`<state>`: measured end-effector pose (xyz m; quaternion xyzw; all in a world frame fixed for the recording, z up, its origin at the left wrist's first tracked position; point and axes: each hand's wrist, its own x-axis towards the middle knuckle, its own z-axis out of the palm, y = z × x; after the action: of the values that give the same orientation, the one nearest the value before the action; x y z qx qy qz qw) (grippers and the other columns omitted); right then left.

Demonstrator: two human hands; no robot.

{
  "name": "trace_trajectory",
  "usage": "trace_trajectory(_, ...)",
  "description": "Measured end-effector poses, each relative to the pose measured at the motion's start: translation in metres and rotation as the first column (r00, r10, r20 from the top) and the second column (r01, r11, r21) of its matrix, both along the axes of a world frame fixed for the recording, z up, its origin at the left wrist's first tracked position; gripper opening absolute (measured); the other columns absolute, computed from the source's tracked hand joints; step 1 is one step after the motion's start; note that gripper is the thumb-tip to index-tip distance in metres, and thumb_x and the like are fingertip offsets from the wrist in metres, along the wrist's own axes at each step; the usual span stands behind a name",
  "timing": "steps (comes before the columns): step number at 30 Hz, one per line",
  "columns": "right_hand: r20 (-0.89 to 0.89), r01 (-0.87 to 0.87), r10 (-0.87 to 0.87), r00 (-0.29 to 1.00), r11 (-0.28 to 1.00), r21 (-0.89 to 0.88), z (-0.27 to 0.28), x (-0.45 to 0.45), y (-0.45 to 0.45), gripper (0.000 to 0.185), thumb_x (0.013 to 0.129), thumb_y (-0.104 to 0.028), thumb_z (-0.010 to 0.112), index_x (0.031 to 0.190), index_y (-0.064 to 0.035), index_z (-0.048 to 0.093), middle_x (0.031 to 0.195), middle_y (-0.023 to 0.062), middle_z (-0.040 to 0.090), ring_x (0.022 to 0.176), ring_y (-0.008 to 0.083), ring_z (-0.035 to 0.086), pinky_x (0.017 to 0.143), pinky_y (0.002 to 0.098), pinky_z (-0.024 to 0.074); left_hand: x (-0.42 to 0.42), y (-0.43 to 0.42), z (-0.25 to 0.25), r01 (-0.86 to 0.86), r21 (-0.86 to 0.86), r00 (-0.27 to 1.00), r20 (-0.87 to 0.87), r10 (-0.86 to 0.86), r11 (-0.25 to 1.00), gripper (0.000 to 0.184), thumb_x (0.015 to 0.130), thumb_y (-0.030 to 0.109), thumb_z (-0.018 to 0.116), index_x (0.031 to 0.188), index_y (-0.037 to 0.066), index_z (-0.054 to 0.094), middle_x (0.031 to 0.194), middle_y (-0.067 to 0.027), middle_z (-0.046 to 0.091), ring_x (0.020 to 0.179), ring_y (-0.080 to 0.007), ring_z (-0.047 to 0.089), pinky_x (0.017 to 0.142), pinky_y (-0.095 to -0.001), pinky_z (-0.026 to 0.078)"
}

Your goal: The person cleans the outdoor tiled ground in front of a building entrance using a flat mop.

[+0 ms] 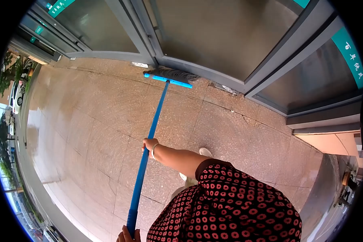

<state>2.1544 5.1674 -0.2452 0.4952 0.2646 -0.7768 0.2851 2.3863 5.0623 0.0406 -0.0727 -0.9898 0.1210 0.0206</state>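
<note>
A mop with a long blue pole (pixel 154 121) slants up across the view. Its narrow blue head bar (pixel 177 82) has dark grey strands (pixel 175 74) lying on the floor against the foot of the glass doors. Partway along the pole, my right hand (pixel 150 144) is wrapped round it, with a bracelet at the wrist. Lower down, at the bottom edge of the view, my left hand (pixel 128 235) is closed round the thicker end of the pole and partly cut off. My patterned sleeve (pixel 230 185) covers the lower right, and parts of my shoes (pixel 205 152) show beyond it.
Grey-framed glass doors (pixel 226 36) with green labels (pixel 351 56) run along the top and right. Speckled stone tiles (pixel 97 133) cover the floor, wet and shiny in places. Parked cars (pixel 17 94) and trees stand at far left; a vehicle (pixel 347 189) is at far right.
</note>
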Motion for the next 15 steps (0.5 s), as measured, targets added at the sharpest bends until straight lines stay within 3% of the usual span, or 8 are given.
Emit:
trace_trajectory(5, 0.088, 0.097, -0.085, 0.992, 0.986, -0.134, -0.009, 0.015, 0.037, 0.008, 0.072, -0.006, 0.045, 0.068, -0.0003, 0.041, 0.059, 0.0091, 0.043, 0.049, 0.0181, 0.046, 0.047, 0.0294, 0.0422, -0.043, 0.048, 0.035, 0.159, -0.11, 0.985, 0.084, -0.15, 0.981, 0.032, 0.064, 0.03, 0.063, 0.086, 0.009, 0.057, 0.061, -0.0056, 0.054, 0.047, -0.0186, 0.052, 0.042, -0.0276, 0.043)
trace_trajectory(7, 0.067, 0.13, -0.12, 0.99, 0.978, -0.164, -0.011, 0.025, 0.062, 0.008, 0.072, -0.006, 0.046, 0.069, -0.0002, 0.042, 0.059, 0.0084, 0.043, 0.05, 0.0177, 0.046, 0.049, 0.0291, 0.0438, -0.058, 0.063, 0.044, 0.126, -0.102, 0.972, 0.211, -0.102, 0.987, 0.032, 0.065, 0.03, 0.063, 0.087, 0.009, 0.057, 0.061, -0.0064, 0.055, 0.049, -0.0197, 0.053, 0.043, -0.0287, 0.043)
trace_trajectory(8, 0.059, 0.112, -0.103, 0.993, 0.975, -0.192, -0.011, 0.031, 0.074, 0.011, 0.075, -0.01, 0.046, 0.075, 0.0003, 0.041, 0.063, 0.0085, 0.043, 0.054, 0.0186, 0.049, 0.05, 0.0292, 0.0457, -0.064, 0.068, 0.048, 0.142, -0.046, 0.969, 0.211, -0.129, 0.989, 0.03, 0.065, 0.03, 0.063, 0.087, 0.01, 0.058, 0.059, -0.0069, 0.055, 0.05, -0.0209, 0.054, 0.043, -0.0296, 0.043)
trace_trajectory(11, 0.132, 0.219, -0.191, 0.973, 0.942, -0.253, -0.001, 0.055, 0.118, 0.011, 0.076, -0.01, 0.045, 0.076, 0.0002, 0.04, 0.066, 0.0082, 0.042, 0.056, 0.019, 0.049, 0.052, 0.0291, 0.0459, -0.078, 0.081, 0.06, 0.203, -0.05, 0.933, 0.313, -0.178, 0.978, 0.031, 0.064, 0.029, 0.063, 0.087, 0.01, 0.058, 0.059, -0.0083, 0.054, 0.048, -0.0226, 0.052, 0.043, -0.0308, 0.042)
trace_trajectory(13, 0.204, 0.333, -0.285, 0.937, 0.906, -0.262, 0.005, 0.073, 0.151, 0.013, 0.077, -0.01, 0.044, 0.076, 0.0008, 0.038, 0.067, 0.0081, 0.042, 0.06, 0.0189, 0.049, 0.056, 0.0292, 0.0458, -0.089, 0.087, 0.06, 0.284, -0.074, 0.912, 0.33, -0.245, 0.956, 0.032, 0.064, 0.031, 0.063, 0.086, 0.009, 0.058, 0.058, -0.0079, 0.053, 0.046, -0.0223, 0.05, 0.041, -0.0306, 0.041)
trace_trajectory(15, 0.204, 0.399, -0.355, 0.912, 0.882, -0.25, -0.001, 0.094, 0.181, 0.013, 0.077, -0.011, 0.044, 0.076, 0.0009, 0.038, 0.066, 0.0083, 0.041, 0.06, 0.019, 0.049, 0.057, 0.0295, 0.046, -0.102, 0.1, 0.05, 0.402, 0.022, 0.854, 0.351, -0.384, 0.915, 0.032, 0.065, 0.033, 0.061, 0.086, 0.009, 0.058, 0.057, -0.0066, 0.052, 0.045, -0.0214, 0.049, 0.04, -0.0297, 0.04)
